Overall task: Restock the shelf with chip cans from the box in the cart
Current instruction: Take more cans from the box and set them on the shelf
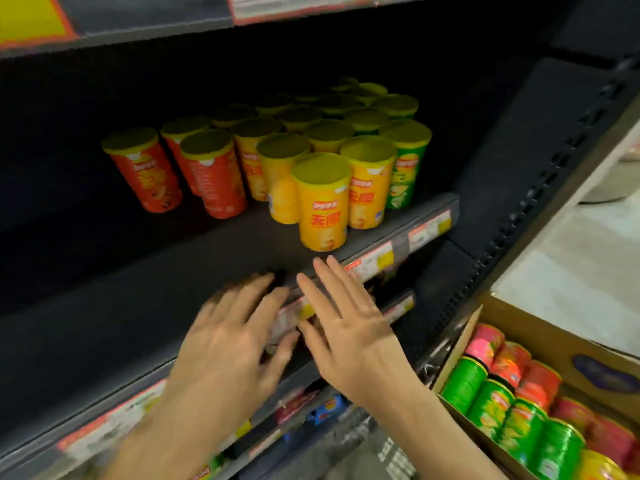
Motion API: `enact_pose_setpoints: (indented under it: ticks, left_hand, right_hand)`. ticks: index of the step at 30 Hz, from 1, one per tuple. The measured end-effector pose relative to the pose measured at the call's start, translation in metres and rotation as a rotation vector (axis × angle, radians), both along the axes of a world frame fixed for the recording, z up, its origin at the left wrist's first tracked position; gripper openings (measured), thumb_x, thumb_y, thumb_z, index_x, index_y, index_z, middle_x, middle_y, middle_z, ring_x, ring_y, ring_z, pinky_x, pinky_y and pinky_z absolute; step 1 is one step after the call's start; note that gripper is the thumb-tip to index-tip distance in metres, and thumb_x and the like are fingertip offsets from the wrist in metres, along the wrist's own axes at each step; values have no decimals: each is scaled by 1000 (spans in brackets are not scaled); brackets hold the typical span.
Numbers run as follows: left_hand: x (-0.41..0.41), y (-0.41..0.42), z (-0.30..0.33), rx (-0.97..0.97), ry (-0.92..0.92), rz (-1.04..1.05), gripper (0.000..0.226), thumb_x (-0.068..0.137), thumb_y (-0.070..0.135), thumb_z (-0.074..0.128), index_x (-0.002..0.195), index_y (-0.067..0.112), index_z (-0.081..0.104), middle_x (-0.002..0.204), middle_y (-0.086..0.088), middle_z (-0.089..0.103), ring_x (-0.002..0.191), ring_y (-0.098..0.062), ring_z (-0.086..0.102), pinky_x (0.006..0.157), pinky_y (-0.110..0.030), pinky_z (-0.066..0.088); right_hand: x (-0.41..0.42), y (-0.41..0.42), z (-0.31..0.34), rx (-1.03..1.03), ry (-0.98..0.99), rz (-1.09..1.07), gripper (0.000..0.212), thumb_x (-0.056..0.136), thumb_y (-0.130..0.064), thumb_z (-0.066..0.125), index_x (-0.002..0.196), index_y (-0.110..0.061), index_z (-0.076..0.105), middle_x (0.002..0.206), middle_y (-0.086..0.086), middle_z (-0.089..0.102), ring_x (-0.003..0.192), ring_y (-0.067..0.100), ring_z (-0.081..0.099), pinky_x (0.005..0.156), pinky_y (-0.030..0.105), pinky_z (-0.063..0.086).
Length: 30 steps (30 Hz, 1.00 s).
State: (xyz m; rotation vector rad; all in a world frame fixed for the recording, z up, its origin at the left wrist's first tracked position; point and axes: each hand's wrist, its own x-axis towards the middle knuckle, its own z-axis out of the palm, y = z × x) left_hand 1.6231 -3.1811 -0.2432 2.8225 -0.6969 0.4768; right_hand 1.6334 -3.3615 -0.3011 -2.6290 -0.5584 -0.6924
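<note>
We see both of our hands held flat and empty in front of the dark metal shelf (145,292). The left hand (232,341) is blurred, its fingers spread and straight over the shelf's front edge. The right hand (346,327) lies just beside it, fingers straight and pointing toward the cans, holding nothing.

On the shelf stand the tall cylindrical chip cans with yellow lids, upright and packed close. The red chip cans (207,174) are on the left of the group, the yellow chip cans (323,209) in the middle, with one set forward near the edge just beyond our right fingertips, and the green chip cans (405,174) on the right. Paper price tags (374,263) run along the shelf's front rail.

At lower right, the brown cardboard box (540,336) holds more cans lying on their sides: green ones (491,407) nearest us and red or pink ones (512,362) beyond them.
</note>
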Motion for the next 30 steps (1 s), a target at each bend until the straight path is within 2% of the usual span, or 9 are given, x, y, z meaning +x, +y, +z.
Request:
enact_pose_setpoints:
  ticks: [2, 4, 9, 12, 15, 20, 22, 26, 30]
  left_hand:
    - [-3, -31, -13, -57, -24, -109, 48, 87, 41, 48, 121, 13, 68, 131, -10, 62, 121, -27, 56, 106, -41, 38]
    - [-5, -61, -27, -66, -24, -209, 47, 86, 37, 49, 120, 12, 69, 132, -10, 62, 123, -26, 54, 108, -38, 33]
    - [5, -130, -53, -25, 26, -411, 50, 85, 30, 50, 128, 9, 64, 132, -11, 60, 123, -25, 53, 106, -36, 39]
    - [11, -174, -70, 4, 82, -506, 49, 80, 26, 68, 125, 8, 64, 133, -11, 60, 123, -25, 57, 102, -39, 48]
    - [13, -219, -87, 54, 122, -582, 53, 75, 25, 78, 123, 8, 65, 131, -13, 61, 120, -29, 60, 99, -43, 50]
    - [6, -298, -115, 101, 189, -743, 49, 82, 34, 55, 123, 9, 64, 124, -11, 63, 115, -27, 60, 97, -40, 51]
    - [1, -328, -130, 132, 233, -803, 50, 80, 35, 58, 123, 9, 64, 124, -11, 63, 115, -27, 60, 96, -40, 52]
    - [-2, -378, -163, 223, 284, -872, 56, 76, 30, 72, 126, 7, 62, 131, -17, 59, 123, -32, 57, 97, -42, 52]
    - [1, -416, -186, 295, 314, -884, 60, 73, 27, 77, 127, 6, 61, 136, -19, 57, 126, -34, 55, 98, -44, 52]
  right_hand:
    - [-13, -25, -6, -24, 43, -33, 56, 97, -29, 46, 149, -11, 42, 158, 14, 32, 150, 28, 24, 115, 48, 34]
    - [-25, -50, -14, -20, 91, -115, 62, 93, -26, 45, 152, -9, 36, 159, 13, 31, 150, 28, 24, 115, 48, 35]
    - [-62, -105, -39, 92, 162, -336, 57, 98, -27, 47, 149, -6, 38, 155, 12, 38, 147, 26, 30, 115, 45, 35]
    - [-81, -133, -54, 110, 224, -473, 61, 92, -27, 50, 149, -9, 38, 153, 11, 41, 144, 25, 35, 116, 41, 36]
    - [-98, -163, -68, 141, 266, -607, 58, 93, -30, 49, 147, -8, 42, 150, 11, 45, 141, 25, 39, 116, 38, 35]
    - [-127, -220, -96, 219, 294, -753, 58, 94, -31, 55, 146, -10, 40, 143, 7, 49, 134, 21, 43, 113, 33, 38]
    - [-139, -244, -114, 285, 352, -814, 58, 97, -39, 47, 149, -15, 35, 146, 3, 46, 136, 17, 40, 114, 31, 35]
    - [-160, -293, -156, 374, 492, -905, 63, 99, -52, 36, 150, -15, 37, 147, 1, 47, 137, 15, 40, 113, 31, 37]
    - [-162, -346, -206, 545, 718, -989, 61, 100, -46, 46, 152, -15, 34, 148, 4, 44, 137, 21, 39, 112, 34, 36]
